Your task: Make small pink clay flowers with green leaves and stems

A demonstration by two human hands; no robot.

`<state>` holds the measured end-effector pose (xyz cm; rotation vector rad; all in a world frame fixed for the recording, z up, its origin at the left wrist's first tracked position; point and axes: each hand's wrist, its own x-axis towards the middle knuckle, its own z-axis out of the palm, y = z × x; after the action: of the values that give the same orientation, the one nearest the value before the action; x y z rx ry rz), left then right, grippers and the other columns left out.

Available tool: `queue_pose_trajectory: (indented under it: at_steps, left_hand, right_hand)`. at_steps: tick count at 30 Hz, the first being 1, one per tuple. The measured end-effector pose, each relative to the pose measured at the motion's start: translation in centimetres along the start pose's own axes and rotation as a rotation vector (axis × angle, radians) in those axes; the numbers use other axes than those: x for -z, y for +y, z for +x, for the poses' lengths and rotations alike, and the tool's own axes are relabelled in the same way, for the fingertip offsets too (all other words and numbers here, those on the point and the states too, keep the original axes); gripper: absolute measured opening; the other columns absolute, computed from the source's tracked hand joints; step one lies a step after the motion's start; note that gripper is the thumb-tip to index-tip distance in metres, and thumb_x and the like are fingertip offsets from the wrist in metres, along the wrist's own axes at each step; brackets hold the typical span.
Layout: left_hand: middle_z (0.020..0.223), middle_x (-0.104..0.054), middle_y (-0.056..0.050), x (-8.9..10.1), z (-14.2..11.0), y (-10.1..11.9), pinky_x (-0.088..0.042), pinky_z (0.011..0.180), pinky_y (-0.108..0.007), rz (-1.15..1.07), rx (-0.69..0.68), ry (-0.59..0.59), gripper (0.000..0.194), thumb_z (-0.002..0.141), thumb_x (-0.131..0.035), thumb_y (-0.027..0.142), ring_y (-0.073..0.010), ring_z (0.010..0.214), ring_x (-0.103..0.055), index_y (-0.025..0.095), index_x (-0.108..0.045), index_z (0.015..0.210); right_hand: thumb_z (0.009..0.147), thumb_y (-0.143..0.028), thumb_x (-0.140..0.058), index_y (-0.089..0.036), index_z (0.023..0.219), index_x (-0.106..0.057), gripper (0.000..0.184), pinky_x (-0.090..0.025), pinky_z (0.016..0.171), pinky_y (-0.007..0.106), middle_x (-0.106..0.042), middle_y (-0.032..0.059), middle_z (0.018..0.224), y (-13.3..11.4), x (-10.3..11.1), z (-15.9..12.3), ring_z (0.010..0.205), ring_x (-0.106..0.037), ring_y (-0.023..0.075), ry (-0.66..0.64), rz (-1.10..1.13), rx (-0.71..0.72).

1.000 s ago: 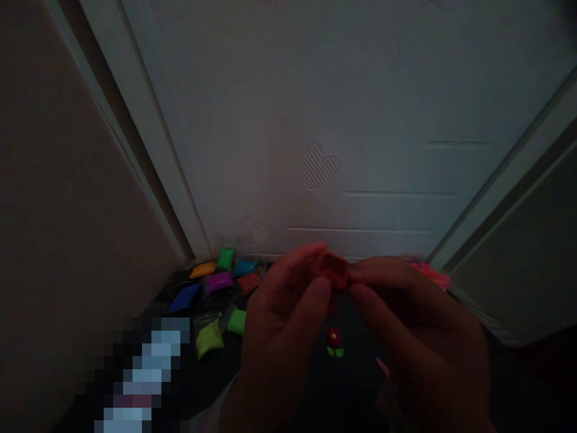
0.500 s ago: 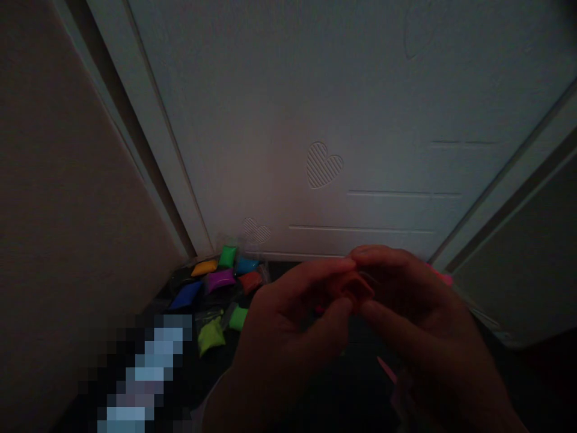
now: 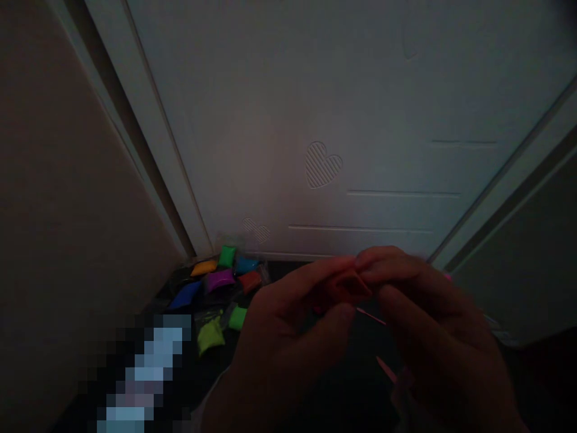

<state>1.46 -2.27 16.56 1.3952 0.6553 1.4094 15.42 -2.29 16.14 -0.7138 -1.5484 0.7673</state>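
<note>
Between the two hands, above the dark tabletop [image 3: 347, 391], sits a red piece [image 3: 355, 286] with a hollow turned up toward the view. The left hand [image 3: 288, 337] pinches it between thumb and forefinger, the thumb at its near side. The right hand [image 3: 444, 328] curves in from the right, its forefinger bent over the far edge and its thumb just beside the right end; whether those fingers grip or only touch, I cannot tell. Both hands are about equally near. The piece's long axis seems to run crosswise, from the left palm toward the right fingertips, though the light is poor. Its left end is hidden in the left hand. Beyond the left hand, packets [image 3: 220, 280] of several colours lie in a loose group. A pink stick [image 3: 372, 316] and a pink tool [image 3: 386, 368] are partly covered by the right hand.
</note>
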Motion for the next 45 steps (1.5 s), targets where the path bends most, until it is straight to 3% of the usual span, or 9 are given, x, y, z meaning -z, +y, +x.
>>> queue_pose_trajectory:
  at_steps: [6,11,20,26,31,38,45]
  left_hand:
    - [0.085,-0.069,0.005,0.2,0.0,0.2,-0.049,0.068,-0.017,0.006,0.019,-0.026,0.029,0.072,-0.059,0.011,-0.0099,0.074,-0.062,0.030,-0.066,0.094]
    - [0.089,-0.069,0.002,-0.1,-0.2,0.2,-0.049,0.071,-0.020,0.149,-0.018,0.024,0.032,0.072,-0.059,0.011,-0.0130,0.078,-0.062,0.028,-0.064,0.099]
    - [0.092,-0.066,0.002,-0.7,-0.4,0.3,-0.047,0.071,-0.019,0.257,-0.067,0.034,0.033,0.071,-0.057,0.009,-0.0127,0.081,-0.060,0.026,-0.062,0.099]
    - [0.074,-0.062,0.003,0.1,-0.2,0.1,-0.046,0.061,-0.017,0.030,0.017,-0.052,0.021,0.073,-0.055,0.008,-0.0076,0.064,-0.056,0.023,-0.058,0.087]
    - [0.069,-0.061,0.004,0.3,-0.1,0.3,-0.043,0.047,-0.010,-0.195,0.148,-0.053,0.018,0.072,-0.057,0.008,-0.0046,0.057,-0.054,0.022,-0.059,0.085]
    - [0.063,-0.062,0.005,0.3,-0.2,0.4,-0.047,0.050,-0.011,-0.215,0.167,-0.071,0.018,0.073,-0.058,0.011,-0.0038,0.051,-0.057,0.022,-0.061,0.087]
    - [0.066,-0.066,0.004,-0.1,-0.2,0.6,-0.050,0.053,-0.012,-0.245,0.115,-0.045,0.018,0.073,-0.058,0.009,-0.0050,0.054,-0.060,0.021,-0.063,0.085]
  right_hand:
    - [0.077,-0.017,-0.055,-0.029,0.083,-0.058,0.014,-0.050,0.068,0.020,-0.058,-0.0025,0.088,-0.2,-0.3,0.1,0.080,-0.058,0.0108,0.050,0.007,-0.029]
    - [0.074,-0.015,-0.057,-0.027,0.085,-0.057,0.016,-0.049,0.061,0.020,-0.059,-0.0019,0.083,-0.5,-0.7,0.1,0.069,-0.058,0.0103,0.104,-0.059,-0.042]
    - [0.073,-0.011,-0.056,-0.028,0.090,-0.054,0.024,-0.048,0.061,0.021,-0.057,-0.0026,0.080,-0.7,-0.6,0.0,0.066,-0.057,0.0097,0.066,-0.193,0.005]
    - [0.079,-0.016,-0.053,-0.029,0.091,-0.058,0.019,-0.046,0.067,0.017,-0.055,-0.0022,0.090,-0.6,0.1,0.2,0.082,-0.054,0.0094,-0.033,-0.231,0.074]
    - [0.080,-0.020,-0.052,-0.028,0.097,-0.058,0.020,-0.046,0.065,0.018,-0.057,-0.0023,0.083,-0.5,0.7,0.1,0.076,-0.054,0.0093,-0.118,-0.226,0.048]
    - [0.080,-0.020,-0.052,-0.029,0.099,-0.057,0.021,-0.047,0.062,0.019,-0.058,-0.0015,0.085,-0.5,0.7,-0.1,0.075,-0.055,0.0101,-0.107,-0.224,0.045]
    - [0.079,-0.018,-0.053,-0.029,0.098,-0.058,0.023,-0.048,0.065,0.018,-0.053,-0.0002,0.096,-0.5,0.8,-0.3,0.084,-0.054,0.0104,-0.048,-0.331,0.174]
